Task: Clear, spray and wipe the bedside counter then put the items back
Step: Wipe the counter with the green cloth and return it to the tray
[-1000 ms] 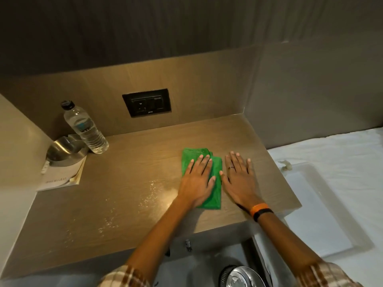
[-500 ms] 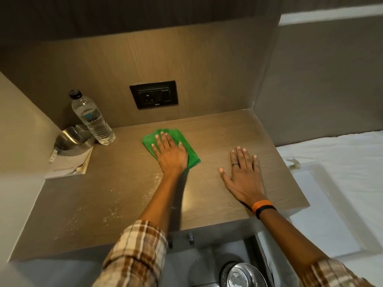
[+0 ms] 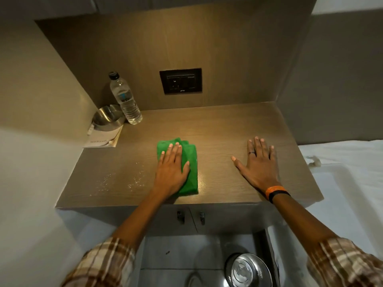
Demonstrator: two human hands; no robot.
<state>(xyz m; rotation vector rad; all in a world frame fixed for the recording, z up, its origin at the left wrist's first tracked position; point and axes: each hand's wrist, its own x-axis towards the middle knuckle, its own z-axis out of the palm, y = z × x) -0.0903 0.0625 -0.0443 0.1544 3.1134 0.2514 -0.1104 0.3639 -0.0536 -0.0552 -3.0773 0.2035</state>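
My left hand (image 3: pixel 172 168) lies flat on a folded green cloth (image 3: pixel 191 175), pressing it onto the brown wooden counter (image 3: pixel 217 125) near the front edge. My right hand (image 3: pixel 258 162) rests palm down, fingers spread, on the bare counter to the right, holding nothing. Spray droplets (image 3: pixel 124 179) glisten on the counter left of the cloth. At the back left corner stand a clear water bottle (image 3: pixel 125 100), a steel ashtray (image 3: pixel 107 118) and a white booklet (image 3: pixel 103 137).
A black socket panel (image 3: pixel 180 81) sits in the back wall. Walls close the counter at left, back and right. A white bed (image 3: pixel 348 183) lies to the right. Below are cabinet doors with knobs (image 3: pixel 190 217) and a steel bin lid (image 3: pixel 248 270).
My left hand has slid the green cloth from the back of the counter toward the front edge, after first moving it leftward. The right hand stayed flat in place. The camera rose.
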